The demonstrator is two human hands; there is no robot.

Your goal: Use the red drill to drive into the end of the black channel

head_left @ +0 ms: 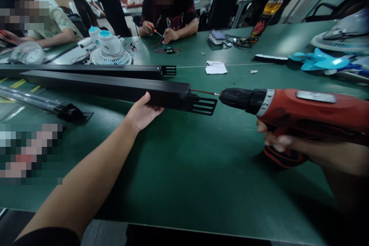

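Note:
My left hand (pixel 142 113) grips the near side of a long black metal housing (pixel 115 87) that lies across the green table (pixel 184 169), close to its slotted end bracket (pixel 204 106). My right hand (pixel 291 144) is closed round the handle of a red and black cordless drill (pixel 291 109). The drill's thin bit (pixel 203 92) points left and touches the end face of the housing, just above the bracket.
A second black housing (pixel 86 70) lies parallel behind the first. A clear tube with a black end (pixel 66 112) rests at left. Small white fans (pixel 109 50), blue fan blades (pixel 319 60), paper scraps (pixel 216 68) and people working at the far side surround the area.

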